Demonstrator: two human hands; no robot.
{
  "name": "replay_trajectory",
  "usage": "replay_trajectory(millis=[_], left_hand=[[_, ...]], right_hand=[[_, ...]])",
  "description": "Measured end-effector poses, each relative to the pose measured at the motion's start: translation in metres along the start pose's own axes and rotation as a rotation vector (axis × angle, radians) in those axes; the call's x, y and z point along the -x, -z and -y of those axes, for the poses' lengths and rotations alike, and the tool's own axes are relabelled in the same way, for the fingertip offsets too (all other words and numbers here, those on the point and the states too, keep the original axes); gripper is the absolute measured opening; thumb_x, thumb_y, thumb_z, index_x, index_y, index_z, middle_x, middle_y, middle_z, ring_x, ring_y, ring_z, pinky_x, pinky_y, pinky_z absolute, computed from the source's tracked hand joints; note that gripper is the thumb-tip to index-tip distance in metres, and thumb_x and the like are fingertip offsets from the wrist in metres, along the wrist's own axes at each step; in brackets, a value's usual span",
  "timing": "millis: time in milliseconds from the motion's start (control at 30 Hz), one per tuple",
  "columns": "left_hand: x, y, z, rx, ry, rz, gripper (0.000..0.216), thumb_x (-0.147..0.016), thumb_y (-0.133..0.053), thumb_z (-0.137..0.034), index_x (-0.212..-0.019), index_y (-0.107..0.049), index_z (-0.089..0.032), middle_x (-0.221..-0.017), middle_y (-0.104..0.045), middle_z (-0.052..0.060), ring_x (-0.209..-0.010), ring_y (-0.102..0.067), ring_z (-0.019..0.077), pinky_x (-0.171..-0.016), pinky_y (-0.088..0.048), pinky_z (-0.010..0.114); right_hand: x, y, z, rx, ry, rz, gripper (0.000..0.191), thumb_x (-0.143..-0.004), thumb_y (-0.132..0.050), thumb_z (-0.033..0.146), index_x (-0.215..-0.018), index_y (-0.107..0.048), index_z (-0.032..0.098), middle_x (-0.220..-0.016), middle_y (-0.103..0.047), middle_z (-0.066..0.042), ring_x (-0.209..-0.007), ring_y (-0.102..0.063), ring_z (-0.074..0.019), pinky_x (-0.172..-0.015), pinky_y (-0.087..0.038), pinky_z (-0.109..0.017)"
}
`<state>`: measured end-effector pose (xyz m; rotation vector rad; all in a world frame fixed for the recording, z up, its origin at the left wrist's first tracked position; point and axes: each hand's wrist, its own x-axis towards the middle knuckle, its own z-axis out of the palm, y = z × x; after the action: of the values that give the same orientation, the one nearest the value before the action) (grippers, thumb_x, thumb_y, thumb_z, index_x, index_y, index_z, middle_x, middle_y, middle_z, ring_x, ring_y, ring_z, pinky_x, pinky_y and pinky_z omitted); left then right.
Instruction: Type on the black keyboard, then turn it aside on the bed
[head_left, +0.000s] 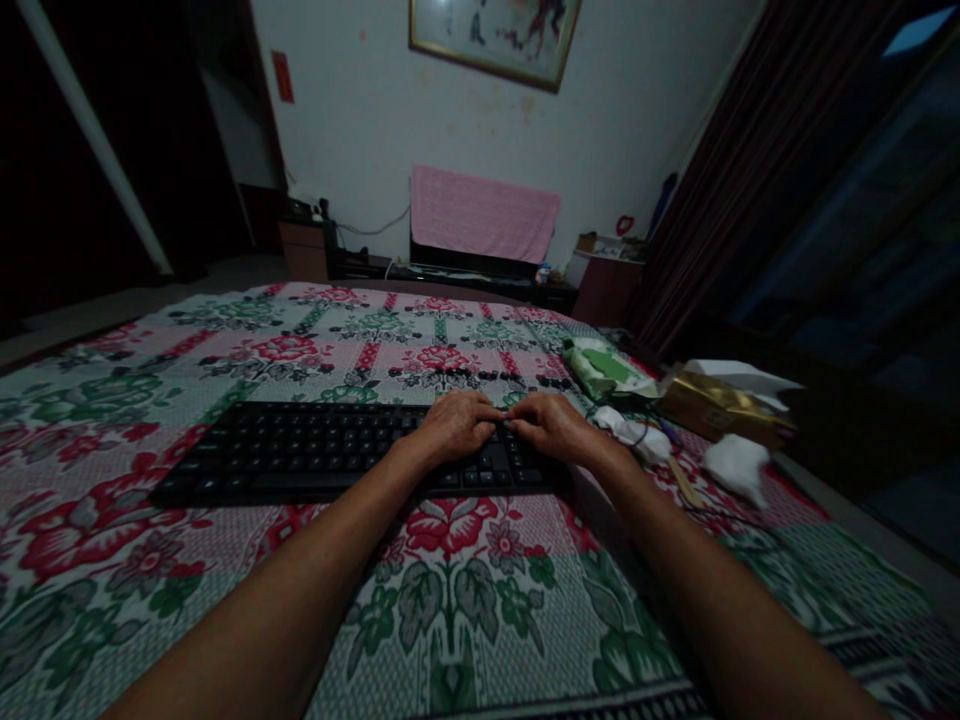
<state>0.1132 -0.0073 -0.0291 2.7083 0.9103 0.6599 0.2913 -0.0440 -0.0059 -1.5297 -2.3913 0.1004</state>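
Observation:
A black keyboard [300,450] lies flat on the flowered cloth [450,610]. Over its right part, my left hand [459,422] and my right hand [551,425] meet fingertip to fingertip near the far edge. The fingers of both are bent and drawn together at one small spot on the keyboard; whatever is between them is too small and dark to name. Just beyond the keyboard runs a row of small black pieces [491,377], which look like loose keycaps.
To the right are a green-and-white soft pack [609,368], a gold tissue box [716,410], crumpled white tissue [736,465], a flat wooden stick [685,482] and a dark cable. A pink cloth [484,212] covers a screen by the far wall.

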Motion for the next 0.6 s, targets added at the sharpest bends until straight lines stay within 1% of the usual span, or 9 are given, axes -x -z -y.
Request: replay_trajectory(millis=[267, 400, 600], left_hand=[[0.0012, 0.0017, -0.0013, -0.05, -0.037, 0.034, 0.032, -0.074, -0.039, -0.025, -0.1, -0.056, -0.035, -0.1, -0.054, 0.0, -0.091, -0.049, 0.0157, -0.081, -0.037, 0.031], [0.0023, 0.001, -0.0046, -0.096, -0.011, 0.05, 0.033, -0.072, -0.04, -0.023, -0.099, -0.057, -0.033, -0.098, -0.055, 0.001, -0.09, -0.049, 0.0166, -0.082, -0.035, 0.033], [0.001, 0.0017, -0.0083, -0.124, 0.027, 0.036, 0.033, -0.071, -0.04, -0.023, -0.097, -0.059, -0.032, -0.103, -0.054, 0.001, -0.092, -0.049, 0.0181, -0.083, -0.036, 0.033]], right_hand=[[-0.0012, -0.0029, -0.0066, -0.024, -0.005, -0.022, 0.02, -0.07, -0.049, 0.025, -0.082, -0.065, 0.021, -0.078, -0.063, -0.002, -0.071, -0.054, -0.013, -0.065, -0.037, -0.022], [-0.001, -0.005, -0.0048, -0.028, -0.024, -0.042, 0.019, -0.069, -0.05, 0.023, -0.08, -0.066, 0.021, -0.076, -0.063, -0.001, -0.069, -0.054, -0.0125, -0.063, -0.037, -0.021], [0.0017, -0.005, -0.0013, -0.095, -0.004, -0.058, 0.023, -0.071, -0.045, 0.021, -0.082, -0.065, 0.019, -0.078, -0.064, -0.002, -0.07, -0.055, -0.0122, -0.063, -0.038, -0.021]])
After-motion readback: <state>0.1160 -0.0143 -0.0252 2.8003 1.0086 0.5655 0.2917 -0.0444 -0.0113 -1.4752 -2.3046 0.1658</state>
